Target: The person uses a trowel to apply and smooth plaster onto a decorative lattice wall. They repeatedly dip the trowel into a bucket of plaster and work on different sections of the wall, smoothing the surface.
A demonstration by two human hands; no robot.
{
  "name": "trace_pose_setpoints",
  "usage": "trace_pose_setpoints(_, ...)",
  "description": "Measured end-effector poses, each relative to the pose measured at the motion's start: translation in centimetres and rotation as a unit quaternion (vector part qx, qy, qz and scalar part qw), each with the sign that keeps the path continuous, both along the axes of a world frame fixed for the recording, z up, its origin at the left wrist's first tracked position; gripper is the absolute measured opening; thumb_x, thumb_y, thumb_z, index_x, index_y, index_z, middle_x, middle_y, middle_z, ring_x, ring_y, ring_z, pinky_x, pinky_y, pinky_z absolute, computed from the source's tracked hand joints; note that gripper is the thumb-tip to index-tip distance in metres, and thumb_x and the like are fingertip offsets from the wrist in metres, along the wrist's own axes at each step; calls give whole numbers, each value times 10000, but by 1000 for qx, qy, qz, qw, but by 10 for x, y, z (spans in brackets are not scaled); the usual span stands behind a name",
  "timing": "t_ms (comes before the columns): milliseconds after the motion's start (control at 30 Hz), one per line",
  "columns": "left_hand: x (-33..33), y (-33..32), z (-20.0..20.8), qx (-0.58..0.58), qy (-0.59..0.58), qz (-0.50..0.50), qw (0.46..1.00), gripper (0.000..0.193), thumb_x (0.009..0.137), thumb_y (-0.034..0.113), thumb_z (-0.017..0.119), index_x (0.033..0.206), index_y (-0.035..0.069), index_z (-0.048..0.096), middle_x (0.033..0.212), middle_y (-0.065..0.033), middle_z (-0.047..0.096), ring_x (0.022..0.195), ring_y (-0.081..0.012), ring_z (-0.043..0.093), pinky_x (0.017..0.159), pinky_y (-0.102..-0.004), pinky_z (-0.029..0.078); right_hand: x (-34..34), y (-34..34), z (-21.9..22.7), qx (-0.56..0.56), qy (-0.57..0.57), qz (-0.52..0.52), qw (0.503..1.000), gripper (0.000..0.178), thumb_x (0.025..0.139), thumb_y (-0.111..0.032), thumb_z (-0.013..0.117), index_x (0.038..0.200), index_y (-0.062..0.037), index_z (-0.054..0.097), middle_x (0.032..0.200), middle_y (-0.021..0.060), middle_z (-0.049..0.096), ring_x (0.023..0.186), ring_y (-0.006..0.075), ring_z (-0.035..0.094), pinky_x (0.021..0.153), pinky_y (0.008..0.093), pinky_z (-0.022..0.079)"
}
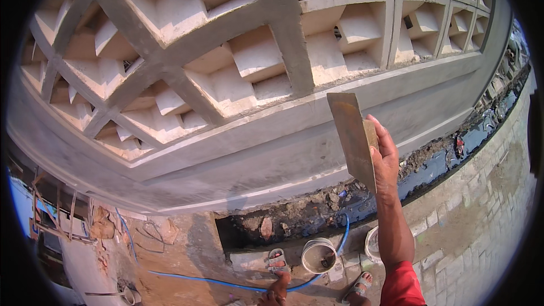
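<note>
My right hand (385, 161) is raised in front of the wall, its fingers closed around the handle of a plastering float (352, 136). The float is a flat, brownish rectangular board, held tilted nearly upright. Behind it stands the grey plastered wall (272, 150), with pale openwork blocks (255, 56) set in a grey grid above. It is unclear whether the float touches the wall. Down at the lower edge, a small part of what looks like my left hand (271, 298) shows beside my leg; its fingers are too indistinct to read.
A pale bucket (319, 256) stands near my sandalled feet, a second bucket (372, 243) partly behind my forearm. A blue hose (226, 283) crosses the ground. Along the wall's foot runs an open drain (419, 178) with dark water and rubble. Paving blocks (453, 221) lie to the right.
</note>
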State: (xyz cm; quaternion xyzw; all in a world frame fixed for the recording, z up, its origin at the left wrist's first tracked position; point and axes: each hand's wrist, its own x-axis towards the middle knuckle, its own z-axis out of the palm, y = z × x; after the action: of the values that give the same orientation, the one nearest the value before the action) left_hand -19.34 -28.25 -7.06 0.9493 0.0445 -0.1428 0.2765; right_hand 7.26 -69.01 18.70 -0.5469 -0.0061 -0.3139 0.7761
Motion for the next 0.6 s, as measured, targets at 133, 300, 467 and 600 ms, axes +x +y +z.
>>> trace_pose_setpoints(133, 7, 0, 0, -14, 3, -9, 1000, 542, 785, 416, 565, 1211, 93, 477, 1170, -189, 485, 976, -385, 505, 788, -506, 436, 39, -15, 40, 14, -80, 0, 997, 620, 768, -245, 706, 1257, 14, 427, 1126, 127, 545, 1036, 164, 519, 898, 291, 412)
trace_pose_setpoints(300, 10, 1, -3, -28, 6, -7, 1000, 532, 791, 418, 557, 1209, 97, 481, 1168, -186, 493, 975, -381, 511, 789, -505, 436, 71, -24, 57, 52, -156, -5, 986, 575, 783, -210, 699, 1245, 2, 430, 1129, 136, 544, 1033, 163, 528, 860, 276, 450)
trace_pose_setpoints(467, 15, 2, -3, -39, 4, -4, 999, 523, 798, 420, 549, 1206, 100, 486, 1165, -184, 500, 973, -377, 516, 791, -503, 436, 89, -16, 83, 43, -236, 20, 971, 620, 791, -212, 696, 1293, -9, 395, 1164, 118, 526, 1065, 160, 515, 910, 282, 432)
trace_pose_setpoints(600, 21, 0, -5, -49, 1, -7, 999, 516, 803, 422, 543, 1204, 102, 490, 1163, -182, 506, 972, -374, 521, 792, -502, 436, 105, -25, 83, 19, -227, 63, 972, 637, 795, -212, 691, 1313, -10, 378, 1185, 97, 516, 1082, 151, 502, 952, 286, 400)
